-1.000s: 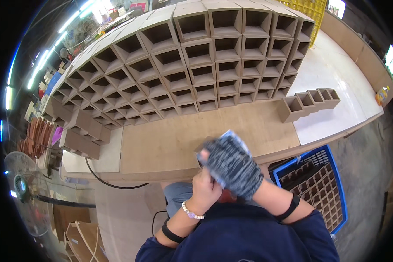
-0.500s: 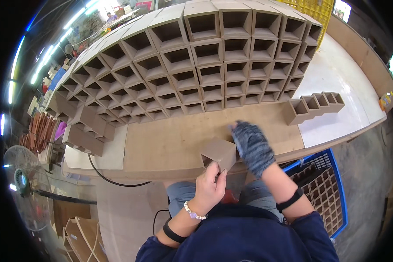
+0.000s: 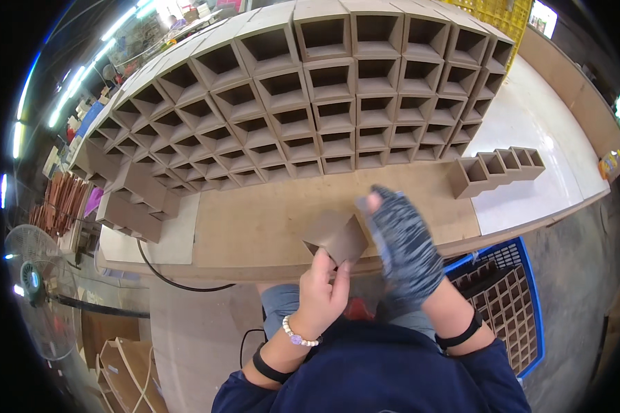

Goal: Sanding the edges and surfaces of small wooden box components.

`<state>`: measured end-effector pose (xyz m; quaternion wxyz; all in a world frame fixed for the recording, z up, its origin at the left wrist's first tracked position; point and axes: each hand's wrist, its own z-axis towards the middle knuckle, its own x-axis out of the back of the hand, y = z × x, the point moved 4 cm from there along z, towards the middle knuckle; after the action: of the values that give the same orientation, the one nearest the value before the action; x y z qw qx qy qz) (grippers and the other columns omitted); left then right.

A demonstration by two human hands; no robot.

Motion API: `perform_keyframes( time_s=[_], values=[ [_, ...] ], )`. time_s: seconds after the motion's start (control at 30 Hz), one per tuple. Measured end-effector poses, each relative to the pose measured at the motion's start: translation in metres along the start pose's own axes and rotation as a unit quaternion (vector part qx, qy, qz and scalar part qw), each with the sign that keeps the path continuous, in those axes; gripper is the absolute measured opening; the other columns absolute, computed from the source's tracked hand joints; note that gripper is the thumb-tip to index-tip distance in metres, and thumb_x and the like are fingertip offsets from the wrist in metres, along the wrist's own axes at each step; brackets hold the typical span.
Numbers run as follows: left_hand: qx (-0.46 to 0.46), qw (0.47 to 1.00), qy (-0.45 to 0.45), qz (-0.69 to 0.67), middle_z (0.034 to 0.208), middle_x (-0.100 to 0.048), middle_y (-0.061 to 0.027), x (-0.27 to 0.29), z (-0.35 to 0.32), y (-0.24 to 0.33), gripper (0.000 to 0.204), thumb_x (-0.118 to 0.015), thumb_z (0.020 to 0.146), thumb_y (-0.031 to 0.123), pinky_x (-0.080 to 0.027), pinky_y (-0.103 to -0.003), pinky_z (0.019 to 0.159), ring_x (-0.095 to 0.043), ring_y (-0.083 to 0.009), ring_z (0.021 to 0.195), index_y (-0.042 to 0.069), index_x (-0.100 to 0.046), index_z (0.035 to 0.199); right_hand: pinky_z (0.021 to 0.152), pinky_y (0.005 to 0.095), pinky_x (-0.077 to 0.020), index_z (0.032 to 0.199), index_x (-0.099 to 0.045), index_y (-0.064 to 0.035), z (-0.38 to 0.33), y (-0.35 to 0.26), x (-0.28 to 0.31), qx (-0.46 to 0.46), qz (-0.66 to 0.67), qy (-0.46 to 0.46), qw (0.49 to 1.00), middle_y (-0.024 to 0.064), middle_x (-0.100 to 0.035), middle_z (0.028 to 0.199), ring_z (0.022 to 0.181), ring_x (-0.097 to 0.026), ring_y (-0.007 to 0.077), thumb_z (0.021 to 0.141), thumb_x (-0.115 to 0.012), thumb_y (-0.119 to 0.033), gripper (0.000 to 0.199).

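Note:
My left hand (image 3: 324,286) pinches the near edge of a small brown open-ended box (image 3: 344,241) between thumb and fingers. The box is tilted over the front part of the wooden board (image 3: 255,230). To its right is my right hand (image 3: 403,237), in a grey marled glove with a bare fingertip showing, apart from the box. Its fingers are curled in, and what they hold, if anything, is hidden. Behind both hands rises a wide stack of similar brown boxes (image 3: 335,108), their open ends facing me.
A short row of boxes (image 3: 470,177) lies on the white tabletop at right, and more boxes (image 3: 127,217) stand at left. Below the right table edge is a blue crate (image 3: 536,310) full of boxes. A black cable (image 3: 165,277) hangs at the front left, near a fan (image 3: 38,275).
The box in my left hand has turned and shifted slightly left, showing different sides. My right hand has drawn a little nearer to me, with its forearm lower.

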<state>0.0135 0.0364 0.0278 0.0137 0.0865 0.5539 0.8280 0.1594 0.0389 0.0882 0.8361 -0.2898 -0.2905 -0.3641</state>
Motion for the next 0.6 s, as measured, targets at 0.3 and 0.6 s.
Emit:
perform_keyframes(
  time_s=[0.3, 0.6],
  values=[
    [-0.068, 0.976, -0.073, 0.195, 0.07, -0.056, -0.0162, -0.015, -0.004, 0.008, 0.016, -0.056, 0.075, 0.001, -0.044, -0.04, 0.053, -0.056, -0.0348, 0.061, -0.001, -0.047, 0.088, 0.091, 0.0437, -0.0361, 0.111, -0.055, -0.009, -0.026, 0.067, -0.048, -0.062, -0.243, -0.062, 0.966, 0.0122, -0.056, 0.114, 0.102, -0.053, 0.0289, 0.072, -0.054, -0.023, 0.042],
    [-0.075, 0.974, -0.083, 0.198, 0.073, -0.057, -0.0188, -0.01, -0.01, -0.005, 0.025, -0.059, 0.071, 0.001, -0.045, -0.042, 0.059, -0.056, -0.0367, 0.067, -0.004, -0.049, 0.094, 0.095, 0.0431, -0.036, 0.111, -0.055, -0.01, 0.009, 0.027, -0.046, -0.147, -0.079, -0.305, 0.937, 0.0133, -0.056, 0.113, 0.108, -0.052, 0.0272, 0.077, -0.052, -0.02, 0.036]
  ],
)
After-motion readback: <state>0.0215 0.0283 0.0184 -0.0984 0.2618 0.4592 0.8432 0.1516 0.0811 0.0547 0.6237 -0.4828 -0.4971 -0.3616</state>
